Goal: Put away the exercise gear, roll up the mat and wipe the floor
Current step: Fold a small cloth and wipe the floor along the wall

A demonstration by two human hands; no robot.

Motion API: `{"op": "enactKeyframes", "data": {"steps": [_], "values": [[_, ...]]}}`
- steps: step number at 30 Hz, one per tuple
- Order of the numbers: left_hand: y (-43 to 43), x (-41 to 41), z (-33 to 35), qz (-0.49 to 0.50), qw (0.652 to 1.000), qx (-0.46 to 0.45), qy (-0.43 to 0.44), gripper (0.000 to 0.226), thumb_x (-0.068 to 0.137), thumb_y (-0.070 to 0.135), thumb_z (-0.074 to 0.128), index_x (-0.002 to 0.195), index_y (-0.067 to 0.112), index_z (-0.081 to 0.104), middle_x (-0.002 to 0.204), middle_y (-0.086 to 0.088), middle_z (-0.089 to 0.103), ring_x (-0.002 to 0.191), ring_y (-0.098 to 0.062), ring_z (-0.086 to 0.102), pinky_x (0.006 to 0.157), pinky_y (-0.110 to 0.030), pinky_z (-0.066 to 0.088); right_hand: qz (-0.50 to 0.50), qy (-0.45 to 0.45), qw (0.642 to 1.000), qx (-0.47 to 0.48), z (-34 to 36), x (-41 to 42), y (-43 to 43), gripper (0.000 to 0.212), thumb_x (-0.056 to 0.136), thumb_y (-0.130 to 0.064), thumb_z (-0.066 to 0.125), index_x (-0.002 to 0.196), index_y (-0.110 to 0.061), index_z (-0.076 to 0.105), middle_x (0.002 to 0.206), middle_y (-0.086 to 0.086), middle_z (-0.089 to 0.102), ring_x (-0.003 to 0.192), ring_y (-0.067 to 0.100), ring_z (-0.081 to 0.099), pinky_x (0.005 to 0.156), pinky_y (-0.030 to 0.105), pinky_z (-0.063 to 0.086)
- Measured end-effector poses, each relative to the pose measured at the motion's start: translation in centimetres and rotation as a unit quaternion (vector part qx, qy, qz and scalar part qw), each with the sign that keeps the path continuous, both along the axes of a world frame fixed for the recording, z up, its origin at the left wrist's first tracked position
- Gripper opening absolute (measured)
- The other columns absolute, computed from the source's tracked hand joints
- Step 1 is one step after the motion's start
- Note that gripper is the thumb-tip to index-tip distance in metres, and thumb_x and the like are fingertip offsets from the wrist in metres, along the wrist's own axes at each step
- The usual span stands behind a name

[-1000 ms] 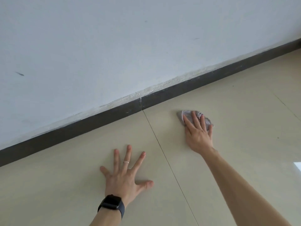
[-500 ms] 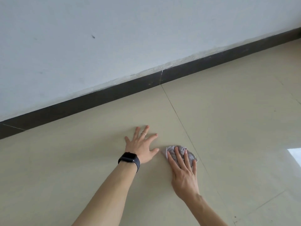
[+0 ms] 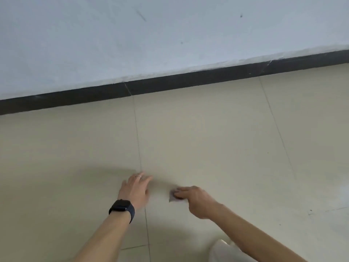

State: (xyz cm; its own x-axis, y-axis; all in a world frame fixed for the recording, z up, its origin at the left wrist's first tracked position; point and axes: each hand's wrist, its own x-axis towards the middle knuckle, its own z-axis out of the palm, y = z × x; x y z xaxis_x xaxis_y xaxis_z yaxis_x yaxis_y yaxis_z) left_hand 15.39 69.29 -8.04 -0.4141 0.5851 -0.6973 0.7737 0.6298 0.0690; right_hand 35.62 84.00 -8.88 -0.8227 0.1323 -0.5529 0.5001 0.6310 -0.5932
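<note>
A small grey cloth [image 3: 174, 197] lies on the beige tiled floor [image 3: 217, 140], mostly hidden beneath my right hand [image 3: 196, 199]. That hand presses down on the cloth with its fingers pointing left. My left hand [image 3: 137, 190] rests flat on the floor a short way to the left of the cloth, fingers straight and together. It wears a ring, and a black watch [image 3: 121, 208] sits on its wrist. No mat or exercise gear is in view.
A white wall [image 3: 151, 38] with a dark skirting board [image 3: 170, 82] runs across the far side of the floor. A pale trouser knee [image 3: 224, 250] shows at the bottom right. Faint scuff marks [image 3: 311, 212] lie on the tile at the right.
My right hand has dragged the cloth back toward me, from near the skirting to close beside my left hand, and now points left. The view has pulled away from the wall.
</note>
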Motion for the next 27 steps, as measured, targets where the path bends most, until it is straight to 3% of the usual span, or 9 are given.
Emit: {"op": "enactKeyframes", "data": {"steps": [3,5,6,9,11,14,19,23,27], "values": [[-3.0,-1.0,7.0,0.040,0.999,-0.030,-0.017,0.049,0.098,0.030,0.039,0.147,0.033,0.036,0.153,0.002,0.039,0.142,-0.021,0.030,0.109,-0.042,0.034,-0.047,-0.083,0.994,-0.045,7.4,-3.9,0.6,0.064,0.081,0.006,0.034,0.118,-0.036,0.064,0.124,-0.012,0.065,0.111,0.019,0.061,0.088,0.030,0.052],[-3.7,-2.0,12.2,0.057,0.998,-0.018,-0.024,0.047,0.100,0.031,0.038,0.147,0.031,0.037,0.150,0.001,0.042,0.140,-0.022,0.033,0.109,-0.041,0.034,-0.054,-0.106,0.992,-0.047,12.7,-5.9,1.0,0.053,0.087,0.000,0.035,0.110,-0.036,0.066,0.098,-0.011,0.065,0.081,0.013,0.062,0.063,0.019,0.047],[-3.9,-2.6,15.1,0.062,0.998,-0.009,-0.023,0.046,0.100,0.031,0.038,0.146,0.031,0.038,0.148,0.001,0.045,0.139,-0.021,0.035,0.107,-0.040,0.034,-0.050,-0.118,0.991,-0.043,15.7,-6.8,1.2,0.052,0.088,-0.001,0.036,0.110,-0.037,0.067,0.094,-0.012,0.063,0.073,0.008,0.059,0.058,0.016,0.043],[-4.6,-4.7,24.8,0.082,0.996,0.012,-0.017,0.046,0.099,0.031,0.039,0.145,0.030,0.041,0.145,0.000,0.049,0.135,-0.023,0.041,0.105,-0.040,0.037,-0.019,-0.128,0.992,-0.004,25.5,-8.9,1.1,0.063,0.078,0.004,0.032,0.112,-0.037,0.065,0.103,-0.009,0.064,0.089,0.019,0.060,0.073,0.029,0.053],[-5.5,-6.2,32.4,0.096,0.995,0.029,-0.012,0.047,0.099,0.032,0.039,0.146,0.030,0.041,0.145,-0.001,0.049,0.133,-0.024,0.043,0.103,-0.040,0.038,0.018,-0.119,0.992,0.029,33.3,-10.3,0.3,0.066,0.070,0.007,0.029,0.111,-0.032,0.064,0.104,-0.006,0.063,0.094,0.024,0.057,0.078,0.035,0.051],[-7.5,-8.2,44.9,0.117,0.990,0.074,0.000,0.046,0.099,0.034,0.040,0.145,0.030,0.042,0.144,0.001,0.051,0.132,-0.024,0.045,0.101,-0.039,0.039,0.032,-0.068,0.995,0.069,46.1,-12.5,-1.5,0.063,0.073,0.011,0.033,0.116,-0.025,0.064,0.116,-0.006,0.064,0.104,0.023,0.056,0.087,0.036,0.049],[-12.9,-10.8,63.4,0.166,0.974,0.143,0.059,0.044,0.099,0.034,0.041,0.142,0.030,0.047,0.139,0.002,0.056,0.126,-0.023,0.052,0.094,-0.037,0.046,-0.012,0.036,0.994,0.103,64.8,-16.6,-5.5,0.066,0.081,0.010,0.039,0.128,-0.029,0.063,0.136,-0.015,0.057,0.118,0.020,0.054,0.093,0.031,0.047],[-17.8,-11.4,73.9,0.222,0.953,0.173,0.115,0.045,0.099,0.034,0.042,0.143,0.030,0.047,0.141,0.003,0.055,0.125,-0.022,0.053,0.093,-0.036,0.046,0.019,0.115,0.985,0.124,75.0,-19.4,-9.0,0.067,0.080,0.010,0.039,0.128,-0.030,0.063,0.138,-0.015,0.056,0.120,0.019,0.055,0.092,0.031,0.048],[-24.3,-10.1,79.9,0.310,0.915,0.195,0.170,0.046,0.098,0.035,0.044,0.143,0.029,0.047,0.142,0.002,0.054,0.124,-0.023,0.054,0.092,-0.036,0.046,0.091,0.172,0.972,0.133,81.0,-22.4,-13.2,0.065,0.083,0.008,0.038,0.131,-0.029,0.061,0.139,-0.014,0.056,0.120,0.022,0.055,0.093,0.034,0.048]]}}
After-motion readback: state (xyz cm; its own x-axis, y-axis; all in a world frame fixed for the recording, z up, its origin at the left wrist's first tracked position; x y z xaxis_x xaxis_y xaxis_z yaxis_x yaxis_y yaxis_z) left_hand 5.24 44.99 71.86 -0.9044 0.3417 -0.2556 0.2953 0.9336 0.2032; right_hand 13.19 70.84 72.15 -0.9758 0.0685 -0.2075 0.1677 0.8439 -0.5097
